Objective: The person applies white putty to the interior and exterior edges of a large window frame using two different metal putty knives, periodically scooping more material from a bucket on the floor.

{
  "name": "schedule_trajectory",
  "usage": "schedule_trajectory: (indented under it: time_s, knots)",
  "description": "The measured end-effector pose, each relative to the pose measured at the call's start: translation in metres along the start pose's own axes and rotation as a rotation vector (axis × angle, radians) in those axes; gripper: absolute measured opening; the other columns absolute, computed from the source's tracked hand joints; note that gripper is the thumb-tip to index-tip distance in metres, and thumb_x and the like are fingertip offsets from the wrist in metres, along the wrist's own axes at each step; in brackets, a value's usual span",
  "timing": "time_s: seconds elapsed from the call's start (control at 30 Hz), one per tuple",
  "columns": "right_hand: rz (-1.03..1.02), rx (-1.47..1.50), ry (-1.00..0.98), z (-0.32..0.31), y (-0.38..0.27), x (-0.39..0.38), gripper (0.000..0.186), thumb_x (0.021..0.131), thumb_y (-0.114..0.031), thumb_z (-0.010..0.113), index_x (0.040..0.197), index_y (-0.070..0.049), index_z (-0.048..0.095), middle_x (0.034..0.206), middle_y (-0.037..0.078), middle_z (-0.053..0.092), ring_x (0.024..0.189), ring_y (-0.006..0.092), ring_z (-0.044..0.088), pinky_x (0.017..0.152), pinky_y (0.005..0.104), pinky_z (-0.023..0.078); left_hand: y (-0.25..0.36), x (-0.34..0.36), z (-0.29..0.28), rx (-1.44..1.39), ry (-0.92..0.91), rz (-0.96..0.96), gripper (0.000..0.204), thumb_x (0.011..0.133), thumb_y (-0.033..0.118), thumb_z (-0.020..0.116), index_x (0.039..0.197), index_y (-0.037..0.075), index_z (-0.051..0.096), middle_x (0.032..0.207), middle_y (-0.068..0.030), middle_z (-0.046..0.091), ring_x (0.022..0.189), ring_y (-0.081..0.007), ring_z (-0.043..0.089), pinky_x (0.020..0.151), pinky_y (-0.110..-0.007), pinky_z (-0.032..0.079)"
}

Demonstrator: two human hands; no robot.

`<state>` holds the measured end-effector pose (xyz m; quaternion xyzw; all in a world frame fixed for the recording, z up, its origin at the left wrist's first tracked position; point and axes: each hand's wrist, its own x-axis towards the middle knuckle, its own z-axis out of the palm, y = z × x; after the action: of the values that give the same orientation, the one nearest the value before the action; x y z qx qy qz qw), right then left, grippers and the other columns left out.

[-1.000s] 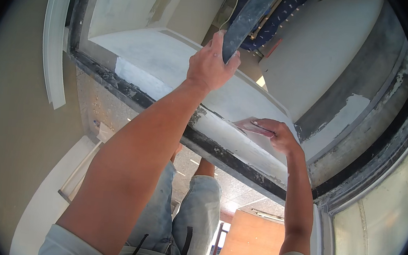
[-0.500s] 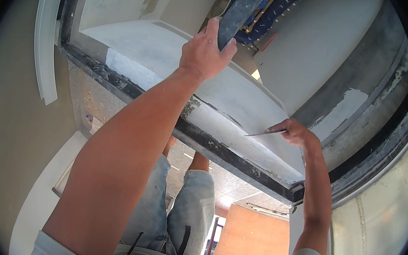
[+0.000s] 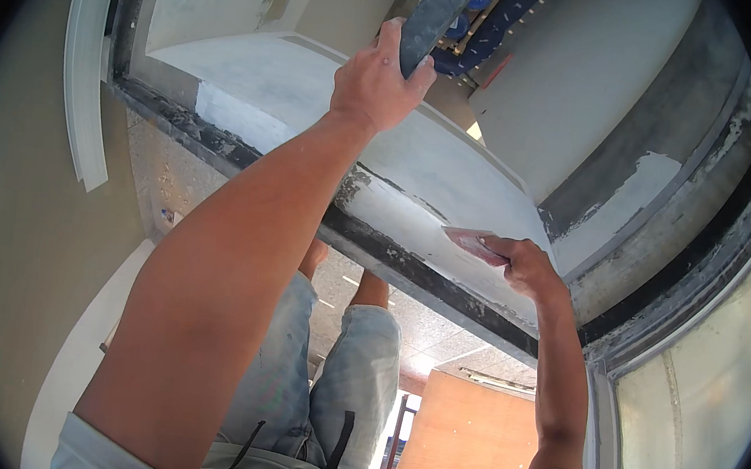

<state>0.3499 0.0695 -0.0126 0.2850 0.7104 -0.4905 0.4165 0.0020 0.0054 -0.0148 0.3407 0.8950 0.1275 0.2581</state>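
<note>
My left hand (image 3: 375,82) is wrapped round the lower part of a dark grey, scuffed bar (image 3: 438,25) at the top middle. In my right hand (image 3: 530,267) is a putty knife (image 3: 474,243), its flat blade lying low over the white-coated ledge (image 3: 400,214) and pointing left. The blade looks thin and is smeared reddish and white. Whether its edge touches the coating, I cannot tell. Rough grey patches show through the white at the ledge's left part.
A black, worn frame edge (image 3: 430,279) runs along the ledge's near side. Right of my right hand a grey side wall carries a white patch (image 3: 637,192). Beyond the opening lies dark blue patterned cloth (image 3: 494,33). Below stands an orange-brown board (image 3: 474,434).
My right hand has moved down and slightly left with the putty knife, whose blade has turned from edge-on to flatter. My left hand stays on the bar.
</note>
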Motion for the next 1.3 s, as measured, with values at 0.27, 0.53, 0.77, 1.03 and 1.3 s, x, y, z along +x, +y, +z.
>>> schedule_trajectory:
  time_s: [0.27,0.53,0.77,1.03,1.3]
  knots:
    - [-0.104,0.286,0.123,-0.015,0.003,0.032,0.068,0.078,0.015,0.049,0.135,-0.017,0.069,0.119,0.017,0.073,0.105,0.0373,0.07,0.095,0.0426,0.054,0.006,0.002,0.002,-0.032,0.004,0.028,0.066,0.093,0.044,0.065,0.142,0.006,0.043,0.105,-0.0219,0.073,0.098,-0.0436,0.07,0.087,-0.052,0.055]
    - [-0.156,0.051,-0.204,-0.039,-0.078,0.092,0.075,0.073,0.018,0.043,0.134,-0.017,0.07,0.117,0.016,0.074,0.101,0.0324,0.068,0.091,0.04,0.052,0.0,0.002,0.003,-0.034,0.016,0.029,0.067,0.092,0.045,0.066,0.142,0.006,0.044,0.101,-0.0226,0.074,0.095,-0.0445,0.071,0.085,-0.052,0.056]
    - [0.066,-0.034,-0.347,-0.048,0.029,0.038,0.063,0.08,0.008,0.048,0.132,-0.021,0.072,0.121,0.02,0.072,0.111,0.0356,0.068,0.096,0.0443,0.053,0.001,0.001,0.002,-0.034,0.005,0.026,0.067,0.093,0.045,0.066,0.142,0.006,0.043,0.104,-0.0223,0.073,0.097,-0.0436,0.071,0.086,-0.051,0.056]
    - [0.142,-0.104,-0.084,-0.045,-0.075,0.036,0.053,0.085,-0.006,0.051,0.132,-0.017,0.071,0.117,0.02,0.072,0.111,0.0372,0.068,0.099,0.0453,0.054,0.0,0.0,0.002,-0.036,-0.003,0.009,0.066,0.093,0.044,0.065,0.142,0.007,0.044,0.107,-0.0217,0.073,0.099,-0.0431,0.071,0.088,-0.051,0.055]
    - [-0.007,-0.22,-0.099,-0.017,-0.084,0.016,0.056,0.085,-0.006,0.051,0.134,-0.025,0.07,0.109,0.019,0.074,0.103,0.037,0.07,0.092,0.0488,0.056,0.001,0.001,0.0,-0.039,-0.016,0.0,0.067,0.092,0.044,0.066,0.143,0.006,0.043,0.11,-0.0224,0.073,0.102,-0.0428,0.07,0.089,-0.051,0.055]
